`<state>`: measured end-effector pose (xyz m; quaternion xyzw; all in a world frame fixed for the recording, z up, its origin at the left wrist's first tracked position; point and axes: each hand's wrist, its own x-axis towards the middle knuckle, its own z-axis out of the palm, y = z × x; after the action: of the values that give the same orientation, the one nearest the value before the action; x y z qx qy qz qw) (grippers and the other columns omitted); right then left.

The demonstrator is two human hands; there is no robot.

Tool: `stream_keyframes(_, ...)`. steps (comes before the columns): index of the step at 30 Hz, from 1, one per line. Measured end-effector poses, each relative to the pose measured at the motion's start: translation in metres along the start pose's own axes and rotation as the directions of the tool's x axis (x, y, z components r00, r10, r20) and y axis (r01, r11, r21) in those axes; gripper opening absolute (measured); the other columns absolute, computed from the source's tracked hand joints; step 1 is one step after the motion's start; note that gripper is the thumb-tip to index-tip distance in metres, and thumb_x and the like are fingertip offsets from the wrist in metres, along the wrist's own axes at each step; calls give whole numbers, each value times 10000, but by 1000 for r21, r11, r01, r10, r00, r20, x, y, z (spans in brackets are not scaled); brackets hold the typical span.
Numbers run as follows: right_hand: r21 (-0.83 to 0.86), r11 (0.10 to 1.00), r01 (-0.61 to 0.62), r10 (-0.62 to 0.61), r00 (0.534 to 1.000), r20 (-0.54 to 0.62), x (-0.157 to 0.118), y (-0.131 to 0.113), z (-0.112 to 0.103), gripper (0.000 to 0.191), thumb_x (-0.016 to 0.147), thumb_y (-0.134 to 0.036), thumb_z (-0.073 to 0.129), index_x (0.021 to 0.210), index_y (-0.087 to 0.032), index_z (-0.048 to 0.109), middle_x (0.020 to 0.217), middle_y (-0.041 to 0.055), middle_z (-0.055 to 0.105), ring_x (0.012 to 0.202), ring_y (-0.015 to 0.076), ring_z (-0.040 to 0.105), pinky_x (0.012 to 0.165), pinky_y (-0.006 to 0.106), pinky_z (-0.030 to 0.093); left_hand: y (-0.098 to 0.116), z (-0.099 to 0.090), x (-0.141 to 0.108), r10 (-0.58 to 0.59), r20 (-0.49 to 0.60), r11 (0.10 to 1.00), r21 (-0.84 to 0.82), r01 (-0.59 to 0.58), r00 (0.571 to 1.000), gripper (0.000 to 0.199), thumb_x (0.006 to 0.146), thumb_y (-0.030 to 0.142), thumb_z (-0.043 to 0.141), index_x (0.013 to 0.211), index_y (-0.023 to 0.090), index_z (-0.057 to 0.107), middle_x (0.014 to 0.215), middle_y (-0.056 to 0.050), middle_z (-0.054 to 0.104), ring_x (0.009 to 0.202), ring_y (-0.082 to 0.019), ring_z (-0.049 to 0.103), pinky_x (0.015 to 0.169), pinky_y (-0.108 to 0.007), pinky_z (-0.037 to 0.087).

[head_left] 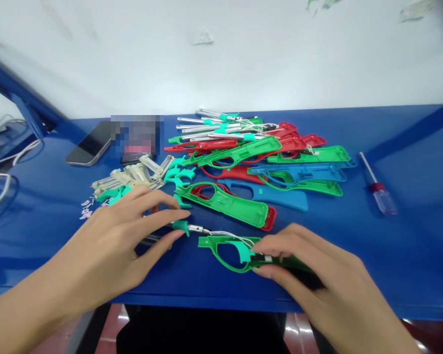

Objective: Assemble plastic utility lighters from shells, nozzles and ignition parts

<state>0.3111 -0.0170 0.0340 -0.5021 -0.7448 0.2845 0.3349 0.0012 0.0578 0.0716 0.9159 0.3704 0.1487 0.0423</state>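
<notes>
My left hand (133, 236) pinches a metal tube with a teal collar (181, 226) between thumb and fingers. White wires (227, 234) run from the tube's end to the green half-shell (221, 259) near the table's front edge. My right hand (310, 270) grips that shell at its handle, with thumb below and fingers above. A teal trigger (244, 251) sits in the shell beside the loop, and a small black part (260, 257) shows at my right fingertips. The rest of the handle is hidden under my right hand.
Behind my hands lie green (236, 209), red (232, 173) and blue (284, 195) shells, with several metal tubes (210, 129) behind. Clear plastic pieces (133, 175) and teal triggers (179, 173) lie at left, near a phone (92, 142). A screwdriver (382, 196) rests at right on the blue table (409, 246).
</notes>
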Motion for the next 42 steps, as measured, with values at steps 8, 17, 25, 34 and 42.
stream_keyframes(8,-21,1000,14,-14,1000,0,2,0,-2,202,993,-189,761,1087,-367,740,970,-52,755,783,121,775,741,166,627,6,10,2,31,27,997,-74,-29,999,233,1116,330,578,1282,310,740,1183,-44,728,1039,-252,686,850,-426,574)
stream_keyframes(17,-68,998,11,-10,1000,14,-1,2,-3,154,1006,-227,738,1066,-364,772,979,-41,767,798,122,784,718,158,641,18,15,9,49,33,994,-97,-45,998,224,1110,187,532,1164,224,746,1127,-67,706,1023,-244,628,864,-409,532)
stream_keyframes(25,-82,996,33,-28,997,67,-2,7,-3,147,1033,-259,717,1115,-373,760,999,-32,763,825,124,786,734,157,645,25,16,9,15,16,987,-162,-12,1000,231,1091,127,518,1177,218,712,1149,-31,686,1080,-193,602,979,-366,479)
stream_keyframes(34,-84,996,20,-14,997,75,0,7,-5,143,1025,-271,721,1098,-380,779,996,-30,769,817,133,793,723,165,654,33,15,8,-80,134,975,-194,105,988,234,1129,181,458,1174,253,675,1165,-45,649,1112,-226,568,952,-412,479)
stream_keyframes(42,-76,997,28,-22,997,77,-1,7,-4,149,1033,-271,712,1119,-378,770,1007,-33,770,828,128,790,742,165,655,31,16,4,-53,169,990,-118,73,984,270,1156,220,427,1292,279,652,1295,-64,647,1174,-253,597,969,-453,480)
